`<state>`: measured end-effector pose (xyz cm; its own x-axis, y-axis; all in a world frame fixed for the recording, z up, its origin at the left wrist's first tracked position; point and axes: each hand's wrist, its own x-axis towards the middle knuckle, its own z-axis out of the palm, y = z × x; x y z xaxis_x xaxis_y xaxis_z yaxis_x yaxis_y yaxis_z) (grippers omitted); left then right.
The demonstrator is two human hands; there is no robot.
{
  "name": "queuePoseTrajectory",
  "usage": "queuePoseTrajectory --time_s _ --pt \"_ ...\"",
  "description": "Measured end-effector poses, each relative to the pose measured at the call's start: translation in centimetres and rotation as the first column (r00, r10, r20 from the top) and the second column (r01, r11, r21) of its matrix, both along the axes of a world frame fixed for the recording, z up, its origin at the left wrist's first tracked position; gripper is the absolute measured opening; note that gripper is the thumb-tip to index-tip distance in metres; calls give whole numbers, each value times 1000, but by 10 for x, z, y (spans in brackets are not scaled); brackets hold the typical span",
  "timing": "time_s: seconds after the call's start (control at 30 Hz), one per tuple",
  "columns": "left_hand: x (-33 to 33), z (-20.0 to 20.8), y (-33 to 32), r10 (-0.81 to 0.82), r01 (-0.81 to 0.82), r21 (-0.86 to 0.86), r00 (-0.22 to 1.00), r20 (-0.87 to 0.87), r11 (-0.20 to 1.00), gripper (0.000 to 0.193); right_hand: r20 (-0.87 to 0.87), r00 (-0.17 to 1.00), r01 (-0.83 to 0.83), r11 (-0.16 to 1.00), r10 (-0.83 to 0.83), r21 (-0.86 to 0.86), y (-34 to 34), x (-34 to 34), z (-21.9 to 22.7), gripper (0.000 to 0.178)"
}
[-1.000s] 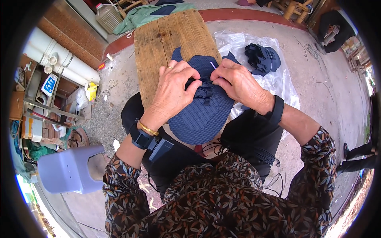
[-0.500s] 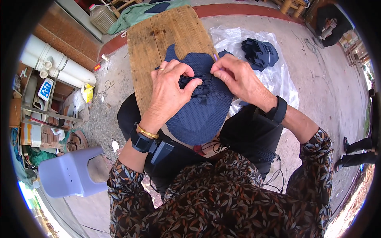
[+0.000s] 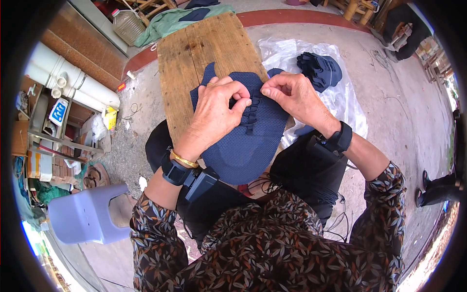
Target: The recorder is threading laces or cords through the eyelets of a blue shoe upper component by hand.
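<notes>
While both hands work at its middle: a navy mesh cap piece lies over the near end of a wooden bench and hangs down onto the person's lap.
Left hand: on the cap piece, thumb and fingers pinched together on a narrow dark strap that runs across the fabric.
Right hand: just beside the left hand, fingertips closed on the same strap at its far edge.
How the cap piece will likely handle: light and soft; the mesh drapes and folds, so it will sag wherever it is not held. It does not look slippery or fragile. The strap and the stitched seam look like the firmest places to grip; the loose panel edges would bunch.
Count, cap pieces: one in hand; a stack of further navy caps sits beyond the right hand on a clear plastic sheet, too folded together to count.
Count, hands: two, each with a dark wrist device; the left wrist also has one gold bangle.
Left of the bench: two white pipes, one pale plastic stool, shelves of clutter.
Beyond the bench: one green cloth, one plastic jug.
</notes>
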<state>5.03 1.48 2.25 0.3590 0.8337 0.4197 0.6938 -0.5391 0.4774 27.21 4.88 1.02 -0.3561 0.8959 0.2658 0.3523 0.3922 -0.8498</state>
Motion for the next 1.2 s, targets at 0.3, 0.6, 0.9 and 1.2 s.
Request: queuePoseTrajectory --time_s 0.3,0.6,0.9,1.2 --pt "-42 12 6 62 -49 -128 993 99 991 7 174 980 67 985 -95 159 -5 -2 1 18" --pt "-42 14 9 -134 120 -104 980 -146 987 9 150 983 82 986 -104 142 -9 -5 -2 17" --pt "-44 19 13 -164 143 -264 985 -60 954 9 101 988 97 981 -115 168 -10 -6 -5 16" --pt "-43 16 5 -122 85 -131 942 -311 988 13 129 984 98 975 -125 198 -8 -5 -6 17"
